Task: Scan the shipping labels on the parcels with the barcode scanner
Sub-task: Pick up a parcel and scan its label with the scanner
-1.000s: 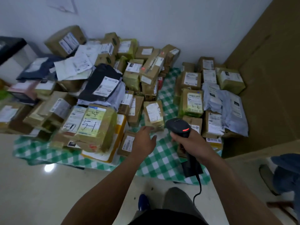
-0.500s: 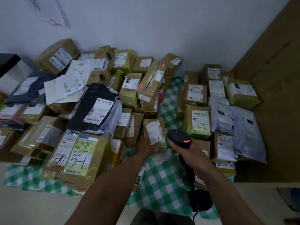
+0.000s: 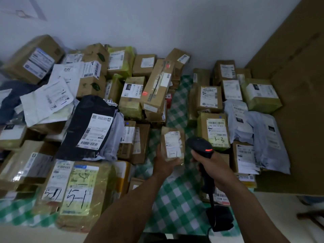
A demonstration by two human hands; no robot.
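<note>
Brown parcel (image 3: 172, 137) gripped by left hand (image 3: 164, 164); right hand (image 3: 213, 166) clamped round black scanner (image 3: 199, 146).

- scanner (image 3: 199, 146): black, red light on top
- small parcel (image 3: 172, 144): brown, white label, black pen marks
- cloth (image 3: 175, 207): green-and-white check
- poly bag (image 3: 87, 123): black, white label
- front parcel (image 3: 82, 190): yellow-green label, black handwriting
- mailers (image 3: 266, 137) at right: pale grey
- wall (image 3: 157, 23): white
- cardboard sheet (image 3: 298, 85): plain brown
</note>
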